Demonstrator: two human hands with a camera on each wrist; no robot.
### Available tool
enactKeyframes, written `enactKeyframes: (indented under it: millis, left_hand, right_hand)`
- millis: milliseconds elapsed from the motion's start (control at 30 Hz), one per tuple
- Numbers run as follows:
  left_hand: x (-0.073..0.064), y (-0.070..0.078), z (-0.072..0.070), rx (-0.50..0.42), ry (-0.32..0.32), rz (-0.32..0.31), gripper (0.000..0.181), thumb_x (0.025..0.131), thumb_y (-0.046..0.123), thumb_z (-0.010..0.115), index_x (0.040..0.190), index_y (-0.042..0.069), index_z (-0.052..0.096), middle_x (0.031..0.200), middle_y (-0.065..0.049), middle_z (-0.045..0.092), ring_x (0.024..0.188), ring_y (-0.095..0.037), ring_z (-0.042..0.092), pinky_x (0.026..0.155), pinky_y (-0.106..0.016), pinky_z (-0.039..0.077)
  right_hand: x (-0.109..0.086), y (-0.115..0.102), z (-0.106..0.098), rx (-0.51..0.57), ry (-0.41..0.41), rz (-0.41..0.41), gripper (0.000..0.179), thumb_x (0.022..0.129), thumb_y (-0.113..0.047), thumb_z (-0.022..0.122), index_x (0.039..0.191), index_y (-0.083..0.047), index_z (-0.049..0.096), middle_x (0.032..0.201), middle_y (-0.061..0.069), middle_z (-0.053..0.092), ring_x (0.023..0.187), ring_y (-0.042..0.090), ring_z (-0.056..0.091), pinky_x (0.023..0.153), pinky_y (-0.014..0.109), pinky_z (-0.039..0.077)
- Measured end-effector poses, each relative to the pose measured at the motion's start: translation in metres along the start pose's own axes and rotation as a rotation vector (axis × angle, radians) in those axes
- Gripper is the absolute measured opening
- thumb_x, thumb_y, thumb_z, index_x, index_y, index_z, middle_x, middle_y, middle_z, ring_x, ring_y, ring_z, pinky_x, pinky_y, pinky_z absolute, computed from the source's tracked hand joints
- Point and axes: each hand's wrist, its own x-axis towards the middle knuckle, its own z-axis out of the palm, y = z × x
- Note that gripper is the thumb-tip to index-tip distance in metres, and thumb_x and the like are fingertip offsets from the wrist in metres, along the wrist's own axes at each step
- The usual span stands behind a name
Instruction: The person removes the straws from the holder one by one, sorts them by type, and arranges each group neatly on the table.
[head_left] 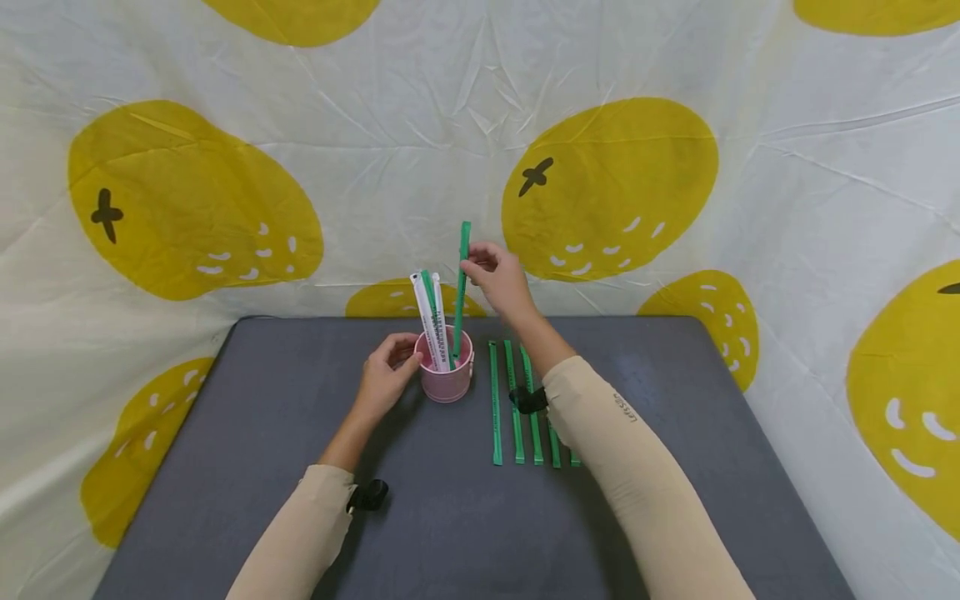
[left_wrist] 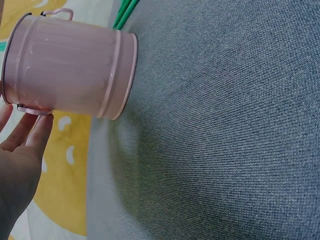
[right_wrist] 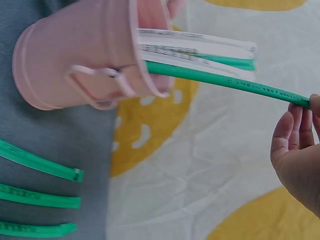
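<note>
Head view: right grip (head_left: 503, 280) pinches green packet (head_left: 460, 304) near top, bottom inside pink bucket (head_left: 446, 386).

Soft light — faint, diffuse shadows on the table (head_left: 277, 417)

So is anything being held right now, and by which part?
The right hand pinches a green straw by its upper part; the left hand holds the bucket at its side, near the top.

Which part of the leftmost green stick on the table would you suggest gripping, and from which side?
Pinch the green stick by its near half, probably from above, across its width: it lies flat, with that half farther from the bucket.
</note>
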Motion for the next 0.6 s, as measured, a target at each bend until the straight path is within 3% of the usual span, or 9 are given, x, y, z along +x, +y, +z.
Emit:
enactKeyframes:
  millis: [133,367,600]
  left_hand:
    - [0.000,-0.001,0.000,0.001,-0.002,0.014,0.037,0.097,-0.001,0.067,0.131,-0.013,0.057,0.131,-0.033,0.062,0.121,-0.047,0.062,0.109,-0.059,0.047]
    - [0.001,-0.004,0.000,0.011,0.005,0.031,0.037,0.097,-0.002,0.067,0.130,-0.013,0.057,0.130,-0.034,0.062,0.120,-0.048,0.062,0.109,-0.060,0.046]
    - [0.002,-0.005,0.000,0.001,0.002,0.050,0.036,0.096,-0.002,0.067,0.129,-0.014,0.057,0.129,-0.035,0.062,0.119,-0.050,0.062,0.109,-0.063,0.045]
  right_hand:
    - [0.004,-0.012,-0.013,0.072,0.013,-0.021,0.028,0.100,-0.013,0.068,0.124,0.003,0.065,0.108,0.011,0.068,0.101,0.035,0.067,0.090,0.042,0.058]
    - [0.011,-0.027,-0.037,0.178,0.066,-0.030,0.031,0.099,-0.013,0.069,0.125,0.003,0.064,0.111,0.006,0.078,0.096,0.012,0.068,0.082,0.029,0.057]
    - [0.013,-0.033,-0.058,0.233,0.094,-0.023,0.032,0.098,-0.012,0.071,0.124,0.005,0.062,0.100,-0.004,0.078,0.101,0.019,0.070,0.078,0.025,0.057]
